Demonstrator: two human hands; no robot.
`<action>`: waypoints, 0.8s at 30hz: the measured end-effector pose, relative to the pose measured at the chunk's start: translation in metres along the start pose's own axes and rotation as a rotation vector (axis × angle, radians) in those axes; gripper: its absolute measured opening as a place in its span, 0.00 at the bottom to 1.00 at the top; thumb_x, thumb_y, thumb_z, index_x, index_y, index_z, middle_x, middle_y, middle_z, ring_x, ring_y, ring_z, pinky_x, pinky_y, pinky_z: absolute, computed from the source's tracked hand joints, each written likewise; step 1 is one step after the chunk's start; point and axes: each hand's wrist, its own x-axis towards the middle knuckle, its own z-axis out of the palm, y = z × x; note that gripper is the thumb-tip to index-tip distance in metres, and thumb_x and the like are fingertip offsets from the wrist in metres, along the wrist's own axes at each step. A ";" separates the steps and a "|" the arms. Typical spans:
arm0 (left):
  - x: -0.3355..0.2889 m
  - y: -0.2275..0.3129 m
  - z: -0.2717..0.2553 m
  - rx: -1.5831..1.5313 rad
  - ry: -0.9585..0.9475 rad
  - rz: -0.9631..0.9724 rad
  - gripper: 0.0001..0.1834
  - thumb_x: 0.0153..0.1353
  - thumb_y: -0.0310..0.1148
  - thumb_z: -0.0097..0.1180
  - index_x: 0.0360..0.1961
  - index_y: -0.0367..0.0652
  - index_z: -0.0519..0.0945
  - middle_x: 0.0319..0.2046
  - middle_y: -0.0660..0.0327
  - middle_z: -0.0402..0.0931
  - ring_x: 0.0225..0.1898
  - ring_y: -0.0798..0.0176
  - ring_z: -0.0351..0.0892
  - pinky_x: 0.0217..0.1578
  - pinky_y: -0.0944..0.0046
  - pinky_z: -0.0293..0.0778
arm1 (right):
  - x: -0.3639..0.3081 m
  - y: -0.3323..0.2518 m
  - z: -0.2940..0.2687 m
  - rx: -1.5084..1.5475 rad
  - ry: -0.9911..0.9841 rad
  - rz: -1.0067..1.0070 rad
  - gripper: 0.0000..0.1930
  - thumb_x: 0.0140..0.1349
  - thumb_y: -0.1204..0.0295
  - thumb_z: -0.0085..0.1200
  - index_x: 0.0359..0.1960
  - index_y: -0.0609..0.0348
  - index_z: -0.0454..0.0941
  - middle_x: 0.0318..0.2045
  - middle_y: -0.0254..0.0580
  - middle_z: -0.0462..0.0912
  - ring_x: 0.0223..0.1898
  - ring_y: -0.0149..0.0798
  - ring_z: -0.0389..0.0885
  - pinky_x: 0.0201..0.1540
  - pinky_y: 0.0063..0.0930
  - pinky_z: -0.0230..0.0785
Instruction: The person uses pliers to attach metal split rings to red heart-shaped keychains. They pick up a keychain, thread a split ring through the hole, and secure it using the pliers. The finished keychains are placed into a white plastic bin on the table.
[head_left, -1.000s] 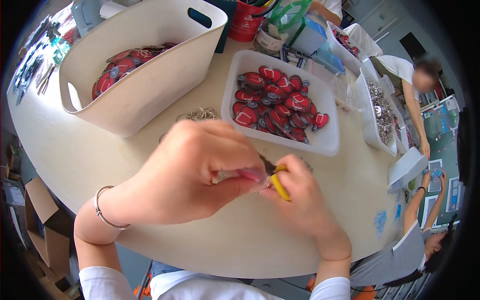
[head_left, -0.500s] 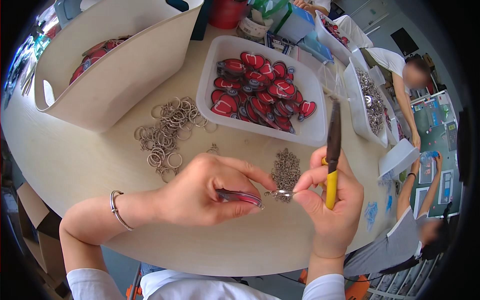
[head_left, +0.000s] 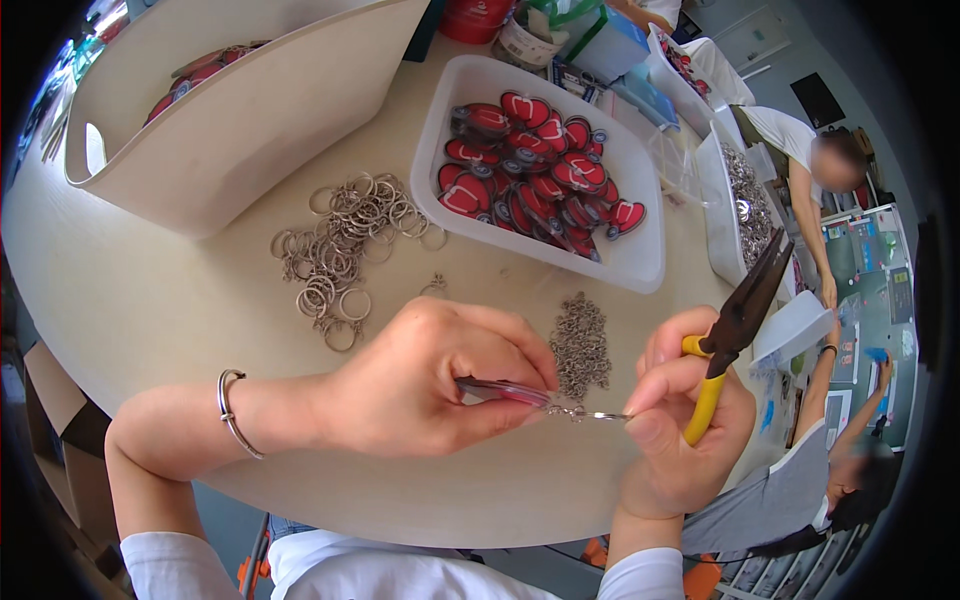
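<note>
My left hand [head_left: 420, 385] is closed on a flat red tag [head_left: 503, 390], seen nearly edge-on between thumb and fingers. From the tag's tip a short silver chain [head_left: 570, 411] runs across to a key ring [head_left: 606, 416]. My right hand [head_left: 680, 430] pinches that ring between thumb and forefinger. The same hand also keeps needle-nose pliers [head_left: 735, 325] with yellow handles in its palm, jaws pointing up and away to the right. Behind my fingers lies a heap of small chain links [head_left: 580, 345]. A pile of loose key rings [head_left: 345, 240] spreads beyond my left hand.
A translucent tub [head_left: 645, 270] of red tags stands at the far middle. At the far left is a tall cream bin [head_left: 270, 130] with more tags. Another tub [head_left: 722, 215] of metal parts sits at the right. Two co-workers [head_left: 780, 130] [head_left: 770, 495] work along the right side.
My right hand has moved right and tilted the pliers further right. The ring is drawn away from the tag, and the chain between them now shows stretched out.
</note>
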 end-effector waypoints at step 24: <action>0.001 0.002 0.001 0.050 0.080 0.108 0.06 0.46 0.20 0.67 0.27 0.35 0.83 0.34 0.56 0.82 0.31 0.63 0.80 0.28 0.68 0.74 | -0.002 -0.007 -0.007 -0.031 0.073 0.031 0.17 0.41 0.59 0.71 0.21 0.59 0.80 0.29 0.37 0.67 0.29 0.32 0.65 0.31 0.22 0.55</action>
